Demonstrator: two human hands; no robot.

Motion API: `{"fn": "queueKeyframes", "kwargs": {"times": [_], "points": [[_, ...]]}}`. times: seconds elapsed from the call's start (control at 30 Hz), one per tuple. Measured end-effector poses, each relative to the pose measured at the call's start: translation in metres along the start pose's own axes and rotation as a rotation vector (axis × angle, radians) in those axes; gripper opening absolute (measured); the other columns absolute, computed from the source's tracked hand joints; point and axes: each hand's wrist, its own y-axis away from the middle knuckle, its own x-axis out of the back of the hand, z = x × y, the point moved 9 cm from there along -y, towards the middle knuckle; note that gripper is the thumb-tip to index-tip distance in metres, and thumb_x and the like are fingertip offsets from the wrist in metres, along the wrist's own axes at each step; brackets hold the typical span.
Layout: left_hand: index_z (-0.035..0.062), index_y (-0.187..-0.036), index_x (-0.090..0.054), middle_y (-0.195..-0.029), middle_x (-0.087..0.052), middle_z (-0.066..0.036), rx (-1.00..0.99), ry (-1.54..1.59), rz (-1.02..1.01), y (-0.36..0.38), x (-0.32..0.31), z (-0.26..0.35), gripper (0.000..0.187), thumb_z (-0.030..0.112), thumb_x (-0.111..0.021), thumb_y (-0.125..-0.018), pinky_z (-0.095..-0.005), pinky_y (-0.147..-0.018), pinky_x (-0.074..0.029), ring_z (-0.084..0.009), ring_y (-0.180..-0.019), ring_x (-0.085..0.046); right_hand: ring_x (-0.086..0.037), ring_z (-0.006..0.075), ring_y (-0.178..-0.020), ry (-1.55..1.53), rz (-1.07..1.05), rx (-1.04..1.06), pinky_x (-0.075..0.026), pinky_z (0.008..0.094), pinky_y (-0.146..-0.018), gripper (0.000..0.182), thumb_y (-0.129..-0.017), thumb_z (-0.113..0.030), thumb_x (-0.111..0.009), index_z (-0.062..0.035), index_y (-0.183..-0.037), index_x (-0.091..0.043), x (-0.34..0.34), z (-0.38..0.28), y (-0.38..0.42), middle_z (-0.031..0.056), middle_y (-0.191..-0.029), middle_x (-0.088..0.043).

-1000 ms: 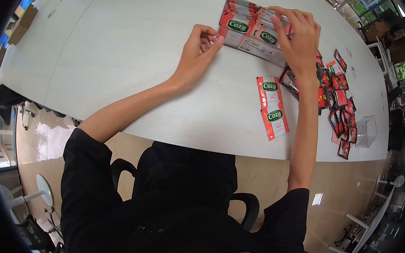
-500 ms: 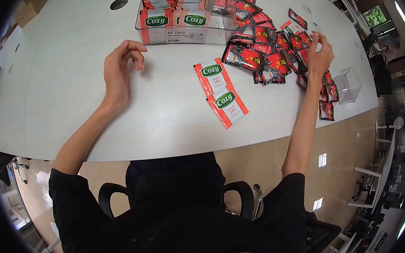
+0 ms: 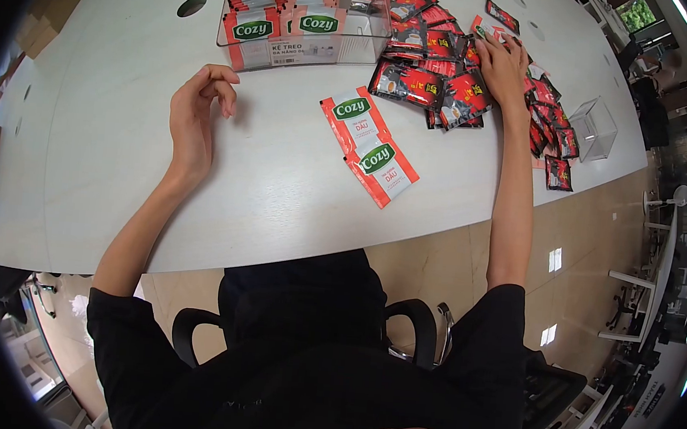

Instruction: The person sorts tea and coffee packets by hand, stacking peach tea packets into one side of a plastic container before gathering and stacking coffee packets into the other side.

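My left hand (image 3: 193, 122) rests on its side on the white table, fingers loosely curled and apart, with nothing in it. Reaching over the heap of black-and-red sachets (image 3: 466, 95), my right hand (image 3: 503, 72) has its fingers stretched out. Its fingertips touch the pile beside a red-and-white Cozy sachet (image 3: 479, 25), partly covered by the fingers. Between my hands, two Cozy tea sachets (image 3: 369, 145) lie flat, end to end. A clear plastic bin (image 3: 311, 57) behind them holds upright Cozy sachets in two rows at its left and middle.
A small clear plastic box (image 3: 594, 131) stands near the table's right edge, beside more black-and-red sachets (image 3: 558, 173). Round cable holes (image 3: 191, 6) pierce the white table (image 3: 115, 140) at the back left. Chair armrests (image 3: 415, 329) flank my lap.
My right hand has shifted left over the sachet heap, and its fingers have come down onto it. The left hand stays in nearly the same pose. The whole view has shifted slightly.
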Motion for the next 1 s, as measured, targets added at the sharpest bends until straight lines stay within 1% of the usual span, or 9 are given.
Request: {"fn": "queueKeyframes", "kwargs": {"times": [0.17,0.23,0.27,0.33,0.63,0.8,0.9,0.97,1.0], "points": [[0.0060,-0.090,-0.054,-0.066,-0.047,0.000,0.026,-0.003,-0.043,0.001,-0.006,0.000,0.034,0.030,-0.033,-0.101,-0.0276,-0.074,-0.034,-0.0112,-0.068,-0.042,-0.046,0.0280,-0.128,-0.096,0.257,0.135,-0.024,0.0489,-0.112,0.034,-0.098,-0.031,-0.058,-0.0091,-0.122,-0.066,0.037,-0.020,0.002,0.0094,-0.126,-0.063],[0.0036,-0.090,-0.057,-0.067,-0.049,-0.001,0.014,-0.007,-0.026,0.001,-0.005,0.000,0.038,0.031,-0.034,-0.101,-0.0278,-0.071,-0.035,-0.0115,-0.068,-0.044,-0.051,0.0278,-0.120,-0.227,0.362,0.129,-0.033,0.0460,-0.107,0.033,-0.097,-0.024,-0.060,-0.0091,-0.126,-0.062,0.058,-0.028,0.004,0.0106,-0.122,-0.062],[0.0011,-0.090,-0.059,-0.067,-0.052,-0.002,0.004,-0.011,-0.010,0.002,-0.004,0.001,0.041,0.032,-0.034,-0.102,-0.0279,-0.069,-0.036,-0.0117,-0.067,-0.045,-0.051,0.0278,-0.120,-0.227,0.362,0.129,-0.033,0.0460,-0.107,0.033,-0.097,-0.024,-0.060,-0.0091,-0.126,-0.062,0.064,-0.033,0.004,0.0106,-0.122,-0.062],[0.0037,-0.090,-0.057,-0.067,-0.050,-0.001,0.007,-0.022,-0.006,0.003,-0.006,0.004,0.038,0.032,-0.034,-0.101,-0.0278,-0.071,-0.035,-0.0113,-0.068,-0.044,-0.055,0.0286,-0.115,-0.548,0.359,0.072,-0.040,0.0407,-0.102,0.034,-0.096,-0.019,-0.061,-0.0084,-0.128,-0.060,0.074,-0.033,0.002,0.0118,-0.122,-0.061],[0.0052,-0.090,-0.056,-0.069,-0.051,-0.001,-0.003,-0.087,0.010,0.004,-0.004,0.004,0.036,0.032,-0.035,-0.101,-0.0279,-0.071,-0.036,-0.0115,-0.069,-0.046,-0.062,0.0269,-0.112,-0.596,0.343,0.149,-0.046,0.0349,-0.097,0.048,-0.082,0.000,-0.071,-0.0086,-0.129,-0.061,0.088,-0.054,0.005,0.0107,-0.119,-0.065],[0.0046,-0.090,-0.056,-0.070,-0.053,-0.001,-0.027,-0.054,-0.032,0.002,-0.012,0.005,0.037,0.031,-0.033,-0.103,-0.0272,-0.069,-0.037,-0.0109,-0.068,-0.046,-0.066,0.0230,-0.102,-0.606,0.354,0.146,-0.049,0.0322,-0.091,0.039,-0.077,0.005,-0.073,-0.0081,-0.114,-0.072,0.102,-0.059,0.006,0.0084,-0.110,-0.069],[0.0048,-0.090,-0.056,-0.069,-0.053,-0.001,-0.017,-0.012,-0.012,0.000,-0.015,-0.001,0.037,0.031,-0.034,-0.104,-0.0261,-0.067,-0.037,-0.0099,-0.067,-0.046,-0.066,0.0181,-0.093,-0.536,0.428,0.231,-0.051,0.0297,-0.081,0.031,-0.077,0.002,-0.075,-0.0084,-0.106,-0.075,0.123,-0.085,0.004,0.0067,-0.101,-0.068],[0.0050,-0.090,-0.056,-0.068,-0.052,-0.001,0.015,0.029,0.006,-0.001,-0.011,-0.007,0.037,0.032,-0.034,-0.105,-0.0254,-0.065,-0.037,-0.0094,-0.066,-0.046,-0.064,0.0141,-0.080,-0.637,0.492,0.292,-0.050,0.0273,-0.069,0.028,-0.075,0.001,-0.077,-0.0090,-0.101,-0.077,0.139,-0.130,0.002,0.0057,-0.094,-0.065],[0.0050,-0.090,-0.056,-0.067,-0.051,0.000,0.028,0.049,0.002,-0.001,-0.009,-0.009,0.037,0.032,-0.034,-0.105,-0.0251,-0.064,-0.037,-0.0090,-0.066,-0.046,-0.063,0.0129,-0.075,-0.745,0.419,0.268,-0.049,0.0266,-0.065,0.026,-0.076,-0.001,-0.077,-0.0100,-0.100,-0.077,0.140,-0.153,-0.003,0.0046,-0.090,-0.065]]}}
